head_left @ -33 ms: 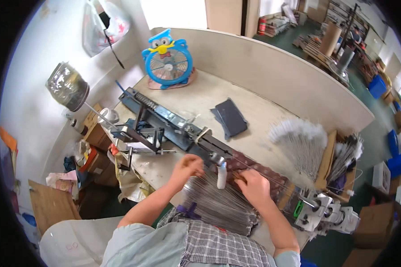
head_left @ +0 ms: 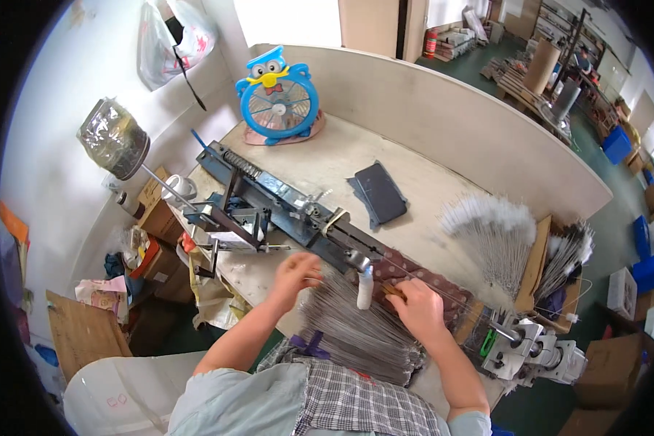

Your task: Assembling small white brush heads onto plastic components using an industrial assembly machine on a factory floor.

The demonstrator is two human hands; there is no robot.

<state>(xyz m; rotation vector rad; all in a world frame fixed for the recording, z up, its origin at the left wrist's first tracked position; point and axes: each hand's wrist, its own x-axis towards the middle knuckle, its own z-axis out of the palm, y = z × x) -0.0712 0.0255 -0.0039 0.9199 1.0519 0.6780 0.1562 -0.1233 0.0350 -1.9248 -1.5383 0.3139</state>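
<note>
My left hand [head_left: 296, 279] is just left of the wire bundle's upper end, fingers curled together. Anything in that hand is too small to make out. Thin grey wires [head_left: 359, 330] lie in a thick bundle at the bench's front edge. My right hand [head_left: 423, 307] is closed in a pinch over the bundle's right side; a small yellowish-brown piece shows at its fingertips, its kind unclear. Between my hands stands the white-wrapped handle [head_left: 364, 289] of a long dark metal bench fixture [head_left: 283, 203]. Brown dotted cloth [head_left: 396, 269] lies beside the fixture, behind my right hand.
A blue cartoon-shaped fan [head_left: 279, 105] and a dark phone-like slab [head_left: 381, 192] stand and lie behind the fixture. White-tipped wires [head_left: 494, 232] fan out at right, near a cardboard box [head_left: 536, 261]. A metal clamp unit [head_left: 530, 349] sits at the right end; a covered lamp [head_left: 115, 142] at left.
My left hand has drawn slightly left, away from the white handle. My right hand stays nearly in place, and the yellowish-brown piece at its fingertips shows more. The view has shifted a little.
</note>
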